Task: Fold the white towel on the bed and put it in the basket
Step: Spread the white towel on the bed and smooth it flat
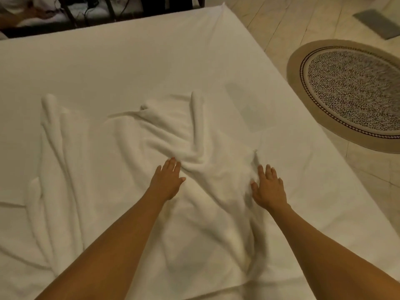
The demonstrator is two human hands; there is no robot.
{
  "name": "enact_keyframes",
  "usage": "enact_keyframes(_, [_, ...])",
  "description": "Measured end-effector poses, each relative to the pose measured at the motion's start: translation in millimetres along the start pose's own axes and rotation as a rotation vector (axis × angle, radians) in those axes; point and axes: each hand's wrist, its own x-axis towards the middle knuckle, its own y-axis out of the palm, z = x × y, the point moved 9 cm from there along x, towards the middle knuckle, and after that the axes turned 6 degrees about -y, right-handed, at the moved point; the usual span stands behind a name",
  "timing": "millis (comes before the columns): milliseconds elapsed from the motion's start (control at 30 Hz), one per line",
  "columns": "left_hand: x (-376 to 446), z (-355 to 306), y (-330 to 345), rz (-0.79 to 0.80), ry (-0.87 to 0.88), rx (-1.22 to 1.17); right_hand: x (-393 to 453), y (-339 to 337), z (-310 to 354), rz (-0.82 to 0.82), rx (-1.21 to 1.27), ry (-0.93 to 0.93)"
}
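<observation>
A white towel (pixel 173 131) lies spread and badly creased across the bed (pixel 129 61), with long ridges at its left side and a bunched fold in the middle. My left hand (pixel 167 180) rests flat on the towel, fingers apart, just below the bunched fold. My right hand (pixel 268 188) also lies flat on the towel, fingers spread, near its right edge. Neither hand grips the cloth. No basket is in view.
The bed's right edge runs diagonally from top centre to the lower right. Beyond it is a pale tiled floor with an oval patterned rug (pixel 350 94) and a grey mat (pixel 376 22). Dark furniture (pixel 86 16) with cables stands behind the bed's far edge.
</observation>
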Motion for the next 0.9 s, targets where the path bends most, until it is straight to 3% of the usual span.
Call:
enact_keyframes(233, [85.2,-55.8,-38.7,-0.062,0.030,0.073,69.4,-16.6,-1.9,-0.094,-0.078,-0.112])
enact_keyframes(433, [147.5,-97.5,-63.9,-0.118,0.069,0.100,124.2,-8.7,-0.8,-0.074,-0.077,-0.188])
enact_keyframes(633, [194.5,-133.4,-57.9,-0.071,0.130,0.159,145.3,26.7,-23.2,0.022,0.007,-0.131])
enact_keyframes(900, [223.4,-111.2,-35.5,-0.021,0.010,0.350,131.3,61.0,-52.3,-0.135,0.109,-0.021])
